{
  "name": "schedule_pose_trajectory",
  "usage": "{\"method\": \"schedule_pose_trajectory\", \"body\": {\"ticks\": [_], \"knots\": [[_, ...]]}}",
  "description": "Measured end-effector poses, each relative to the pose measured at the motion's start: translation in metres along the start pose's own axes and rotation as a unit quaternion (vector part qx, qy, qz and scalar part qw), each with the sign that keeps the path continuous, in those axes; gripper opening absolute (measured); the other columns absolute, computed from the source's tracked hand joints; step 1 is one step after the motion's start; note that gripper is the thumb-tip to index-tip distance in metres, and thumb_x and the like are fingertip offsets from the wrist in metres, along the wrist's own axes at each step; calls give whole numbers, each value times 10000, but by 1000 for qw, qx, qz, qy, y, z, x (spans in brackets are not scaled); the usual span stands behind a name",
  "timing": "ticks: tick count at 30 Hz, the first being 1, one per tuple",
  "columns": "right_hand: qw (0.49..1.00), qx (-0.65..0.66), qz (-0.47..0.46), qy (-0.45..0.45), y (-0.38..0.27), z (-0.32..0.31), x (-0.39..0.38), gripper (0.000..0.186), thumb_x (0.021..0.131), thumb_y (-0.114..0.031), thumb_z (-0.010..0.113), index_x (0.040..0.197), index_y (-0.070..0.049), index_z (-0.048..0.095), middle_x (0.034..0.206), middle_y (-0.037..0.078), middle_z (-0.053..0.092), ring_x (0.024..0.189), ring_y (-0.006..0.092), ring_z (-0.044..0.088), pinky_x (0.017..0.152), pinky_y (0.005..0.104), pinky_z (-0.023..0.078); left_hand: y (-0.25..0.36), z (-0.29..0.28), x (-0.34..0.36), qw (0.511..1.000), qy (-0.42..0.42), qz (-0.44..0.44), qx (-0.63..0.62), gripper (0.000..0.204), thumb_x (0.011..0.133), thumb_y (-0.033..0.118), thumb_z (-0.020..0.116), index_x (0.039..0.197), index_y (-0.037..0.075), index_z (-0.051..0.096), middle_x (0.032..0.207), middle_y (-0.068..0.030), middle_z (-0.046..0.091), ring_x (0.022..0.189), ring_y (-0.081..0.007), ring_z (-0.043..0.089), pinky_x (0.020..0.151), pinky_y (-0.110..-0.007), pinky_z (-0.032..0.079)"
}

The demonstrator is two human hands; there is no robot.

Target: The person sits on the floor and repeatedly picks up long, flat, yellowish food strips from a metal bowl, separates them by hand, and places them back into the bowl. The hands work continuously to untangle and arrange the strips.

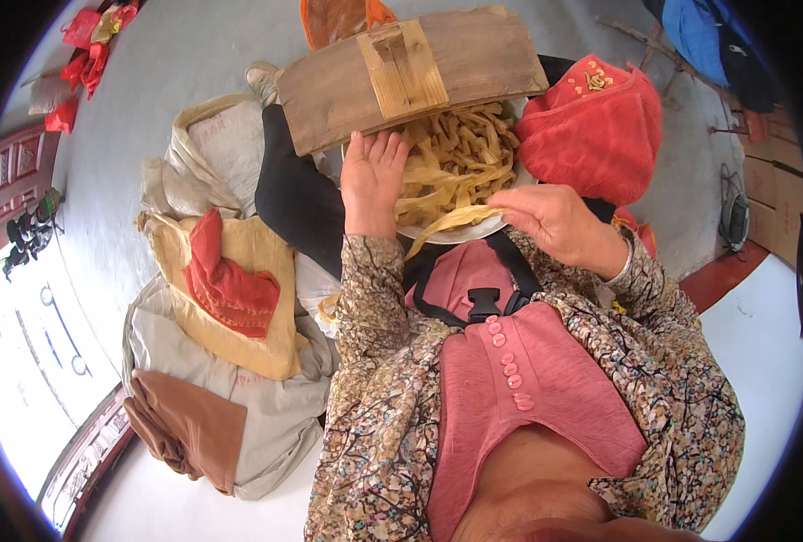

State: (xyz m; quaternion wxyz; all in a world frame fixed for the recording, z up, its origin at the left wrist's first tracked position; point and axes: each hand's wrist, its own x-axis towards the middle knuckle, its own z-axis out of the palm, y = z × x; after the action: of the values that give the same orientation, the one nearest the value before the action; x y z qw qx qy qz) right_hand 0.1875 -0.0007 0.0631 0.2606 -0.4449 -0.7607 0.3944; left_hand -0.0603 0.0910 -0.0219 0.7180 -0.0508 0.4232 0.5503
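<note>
My right hand [560, 221] pinches one end of a long, flat yellowish strip [463, 218], which trails leftward across the near rim of a white basin [447, 237]. Inside the basin lies a heap of similar dried-looking strips and short pieces [474, 149]; what they are made of I cannot tell. Palm up with fingers stretched out, my left hand [374, 176] is at the basin's left side. Its fingertips meet the near edge of a wooden board [329, 99], and whether they bear its weight is unclear. The board, with a paler wood piece [401, 68] across its middle, covers the basin's far part.
A red cloth [591, 131] bulges up right of the basin. To the left lie pale sacks [216, 144], a yellow cloth [230, 334] with a red cloth [230, 280] on it, and a brown cloth [194, 425]. An orange container [338, 20] stands beyond the board; cardboard boxes [772, 181] are far right.
</note>
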Motion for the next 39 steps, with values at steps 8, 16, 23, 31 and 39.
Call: {"method": "schedule_pose_trajectory", "body": {"ticks": [8,16,23,31,39], "knots": [[998,41,38,-13,0,9,-4,201,856,-149,663,1030,-49,675,849,120,662,727,285,649,618,339,502,-20,-2,44,1000,-5,7,-17,525,971,417,480,1355,81,358,1380,-151,387,1230,-317,384,1056,-474,319],[998,-43,14,52,-9,9,14,180,896,-239,620,857,-64,633,708,101,617,623,307,580,570,367,439,-46,-14,14,995,-57,34,-70,653,964,407,517,1400,-9,266,1450,-179,280,1323,-333,293,1120,-459,277],[996,-53,-29,66,-11,13,21,155,898,-212,611,846,-67,625,697,97,604,591,311,558,569,374,419,-44,-22,-1,996,-22,-2,-86,514,964,322,541,1344,26,360,1397,-191,348,1311,-345,328,1123,-498,281],[989,-98,-30,111,-11,15,36,146,826,-233,680,806,-100,626,659,103,600,588,315,565,565,398,431,-36,-1,-80,976,-128,-42,173,438,1012,344,423,1237,-23,501,1145,-162,614,1001,-224,601,866,-326,493],[986,148,76,29,9,6,64,222,922,-187,596,847,19,631,685,39,585,695,81,561,613,243,446,-29,20,-110,814,-247,6,526,372,1006,342,461,859,21,578,679,13,502,600,-70,410,536,-225,341]]}}
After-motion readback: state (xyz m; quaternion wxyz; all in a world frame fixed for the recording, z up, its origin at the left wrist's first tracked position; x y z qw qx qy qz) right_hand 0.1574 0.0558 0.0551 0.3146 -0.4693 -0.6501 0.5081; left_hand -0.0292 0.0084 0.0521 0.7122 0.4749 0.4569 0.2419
